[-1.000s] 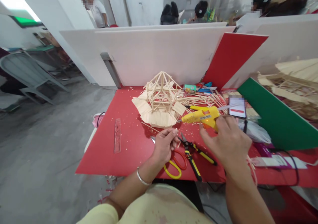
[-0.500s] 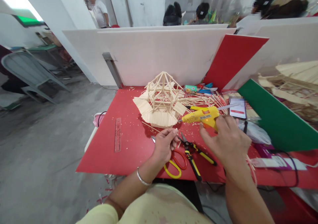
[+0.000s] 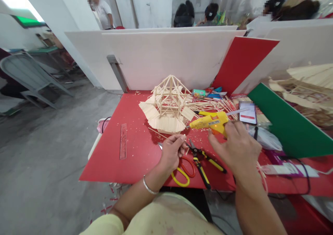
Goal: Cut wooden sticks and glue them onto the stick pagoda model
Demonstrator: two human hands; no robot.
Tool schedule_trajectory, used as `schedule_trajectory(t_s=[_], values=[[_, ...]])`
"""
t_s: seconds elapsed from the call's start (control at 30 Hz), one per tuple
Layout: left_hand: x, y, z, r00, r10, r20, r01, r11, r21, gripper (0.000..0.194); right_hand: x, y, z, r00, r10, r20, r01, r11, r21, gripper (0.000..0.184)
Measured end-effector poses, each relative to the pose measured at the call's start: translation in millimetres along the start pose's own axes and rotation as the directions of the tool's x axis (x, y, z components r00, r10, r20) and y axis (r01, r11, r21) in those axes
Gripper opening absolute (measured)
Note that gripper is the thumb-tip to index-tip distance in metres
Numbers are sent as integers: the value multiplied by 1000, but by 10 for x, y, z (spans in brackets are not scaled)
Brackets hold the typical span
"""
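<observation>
The right hand [image 3: 235, 143] has its fingers curled around the handle of a yellow glue gun [image 3: 209, 121] and holds it up over the table. A clear glue stick [image 3: 236, 112] pokes out of its back end. The gun's tip points left, close to the front edge of the stick house [image 3: 170, 110]. The left hand [image 3: 172, 151] pinches a small pale bit [image 3: 184, 137] between thumb and finger, just below the tip. It is too small to tell what it is.

The stick house sits on the red table top [image 3: 145, 162], past the left hand. It has a pointy roof frame and flat stick panels around it. Near the left hand lie scissors [image 3: 194, 169] with one red loop and one yellow loop. Black and yellow cutters [image 3: 201, 167] lie just beside them, with their handles spread. A clear ruler [image 3: 123, 141] lies well to the left.

Behind the gun is a messy pile of sticks [image 3: 208, 105]. A phone [image 3: 247, 113] with a lit screen is past the right hand, near a green board [image 3: 291, 127]. White boards [image 3: 166, 58] stand at the back.
</observation>
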State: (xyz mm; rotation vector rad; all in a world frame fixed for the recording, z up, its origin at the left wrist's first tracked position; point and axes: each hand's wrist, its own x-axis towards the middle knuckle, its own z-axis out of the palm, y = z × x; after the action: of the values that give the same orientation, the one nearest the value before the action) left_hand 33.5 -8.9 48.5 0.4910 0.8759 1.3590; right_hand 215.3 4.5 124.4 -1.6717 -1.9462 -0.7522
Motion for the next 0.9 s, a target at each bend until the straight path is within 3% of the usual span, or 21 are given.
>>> schedule_trajectory(t_s=[0.9], values=[[-13,20,15,1000,-3,-9,3,1000,-6,35,-15,-9,-6,1000,4,4,-4,1000,30,37]])
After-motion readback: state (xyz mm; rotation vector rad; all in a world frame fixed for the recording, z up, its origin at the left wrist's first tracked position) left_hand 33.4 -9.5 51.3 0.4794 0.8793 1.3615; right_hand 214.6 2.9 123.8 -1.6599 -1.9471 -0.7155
